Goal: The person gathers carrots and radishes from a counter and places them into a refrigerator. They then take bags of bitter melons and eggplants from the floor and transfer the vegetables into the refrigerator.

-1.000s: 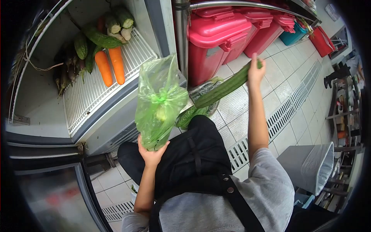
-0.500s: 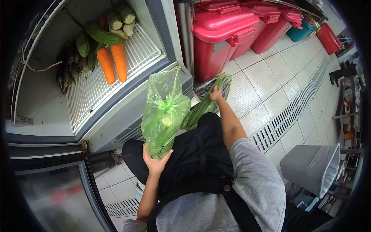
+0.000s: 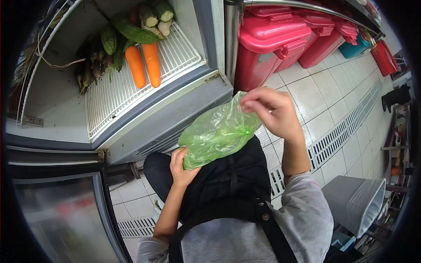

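Note:
A knotted green plastic bag with something pale green inside lies tilted above my lap. My left hand is wrapped round its lower left end. At the upper right end, the fingers of my right hand are pinched together on the bag's thin plastic. To the upper left, two carrots rest on the white wire shelf of an open fridge. Behind them are a bitter gourd, cucumber-like vegetables, cut green gourds and dark eggplants.
Red lidded bins stand beside the fridge at the top. A grey bin with a clear liner is at the lower right. A slotted floor drain crosses the tiles. The fridge's glass door is at the lower left.
My right hand has let go of the long green vegetables in the other bag and come up to the green bag's top. The green bag has tipped to the right.

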{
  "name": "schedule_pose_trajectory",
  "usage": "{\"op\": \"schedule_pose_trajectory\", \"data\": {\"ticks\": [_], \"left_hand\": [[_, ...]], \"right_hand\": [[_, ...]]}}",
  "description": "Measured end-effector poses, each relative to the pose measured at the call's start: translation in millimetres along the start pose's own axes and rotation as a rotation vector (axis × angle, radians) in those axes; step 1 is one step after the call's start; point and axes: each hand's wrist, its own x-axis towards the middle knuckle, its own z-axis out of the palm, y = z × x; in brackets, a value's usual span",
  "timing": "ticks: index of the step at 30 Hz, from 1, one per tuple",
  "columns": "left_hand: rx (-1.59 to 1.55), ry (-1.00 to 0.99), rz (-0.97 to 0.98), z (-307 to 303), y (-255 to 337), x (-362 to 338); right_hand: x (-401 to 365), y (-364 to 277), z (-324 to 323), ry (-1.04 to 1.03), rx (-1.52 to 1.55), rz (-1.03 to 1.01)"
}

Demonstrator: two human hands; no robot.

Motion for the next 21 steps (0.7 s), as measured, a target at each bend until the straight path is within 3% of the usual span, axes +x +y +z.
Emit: {"op": "schedule_pose_trajectory", "data": {"ticks": [1,2,3,5,6,9,12,16,18,21], "left_hand": [[-0.015,0.008,-0.004,1,1,1],[-0.03,0.021,-0.008,3,1,2],[-0.033,0.028,-0.008,3,2,3],[-0.031,0.023,-0.041,3,5,5],[-0.031,0.026,-0.044,3,5,5],[-0.053,0.014,-0.03,2,2,4],[-0.063,-0.011,-0.041,1,2,3],[-0.064,-0.013,-0.031,1,2,2],[-0.076,-0.003,-0.026,3,3,2],[-0.074,0.004,-0.027,4,3,3]], "right_hand": [[2,-7,-2,-0.262,-0.042,0.161],[2,2,-4,-0.33,0.014,0.263],[3,8,-7,-0.334,0.009,0.259],[6,16,-14,-0.631,0.021,0.019],[6,16,-14,-0.678,-0.028,0.067],[0,20,-10,-0.603,-0.045,0.242],[-9,39,-5,-0.555,-0.097,0.136],[-11,32,4,-0.509,-0.064,0.204],[-6,22,3,-0.612,-0.129,0.241],[-18,54,8,-0.673,0.069,0.058]]}}
